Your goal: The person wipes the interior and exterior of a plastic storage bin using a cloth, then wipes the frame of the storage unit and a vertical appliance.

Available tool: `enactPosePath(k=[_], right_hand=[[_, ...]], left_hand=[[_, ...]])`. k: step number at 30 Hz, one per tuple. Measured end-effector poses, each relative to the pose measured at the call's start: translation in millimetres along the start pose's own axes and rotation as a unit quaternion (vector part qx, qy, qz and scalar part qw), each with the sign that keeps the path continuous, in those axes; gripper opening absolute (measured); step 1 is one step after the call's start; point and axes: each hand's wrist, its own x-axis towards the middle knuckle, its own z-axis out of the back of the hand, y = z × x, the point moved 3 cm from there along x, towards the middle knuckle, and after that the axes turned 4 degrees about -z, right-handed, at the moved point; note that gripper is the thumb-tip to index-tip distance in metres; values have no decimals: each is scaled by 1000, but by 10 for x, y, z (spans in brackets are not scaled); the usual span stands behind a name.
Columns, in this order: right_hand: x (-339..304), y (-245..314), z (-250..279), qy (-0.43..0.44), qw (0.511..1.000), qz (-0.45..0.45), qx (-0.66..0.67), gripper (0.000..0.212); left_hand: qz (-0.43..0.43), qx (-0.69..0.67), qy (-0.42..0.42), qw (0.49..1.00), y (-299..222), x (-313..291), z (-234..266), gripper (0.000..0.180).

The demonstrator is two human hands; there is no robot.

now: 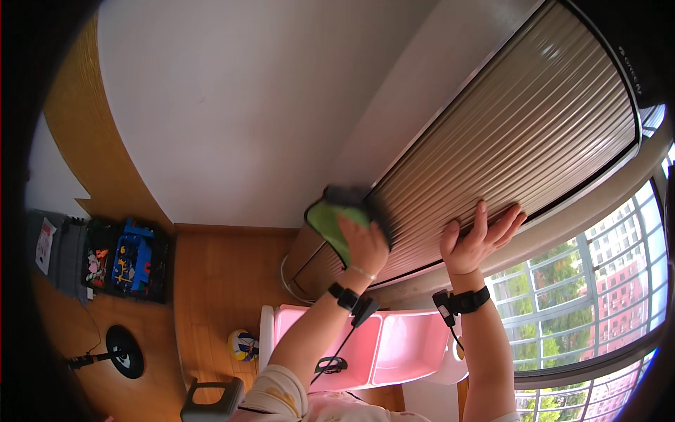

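Note:
A tall floor-standing air conditioner [520, 119] with a ribbed, bronze-coloured front slants across the right half of the head view. My left hand [365, 246] is closed on a green cleaning cloth [329, 224] with a dark grey side. The cloth is pressed to the lower left edge of the ribbed front, its far side smeared by motion. To the right, my right hand [479, 239] lies against the ribs with fingers spread and nothing in it. Each wrist wears a black strap with a small device.
Below my arms stands a pink two-compartment bin [408, 348], a small dark object inside. A yellow-and-white ball [242, 344] and a grey stool [211, 401] are left of it. Toy crates [133, 260] and a round black stand base [125, 352] sit farther left. A barred window [583, 302] is at right.

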Motion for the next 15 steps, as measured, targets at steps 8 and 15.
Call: enactPosePath(k=[8, 15], right_hand=[[-25, 17, -27, -3, 1000, -1, 8, 51], [-26, 11, -22, -7, 1000, -15, 15, 48]], left_hand=[[-82, -153, -33, 984, -398, 1226, 654, 64], [126, -108, 0, 986, 709, 191, 248, 65]])
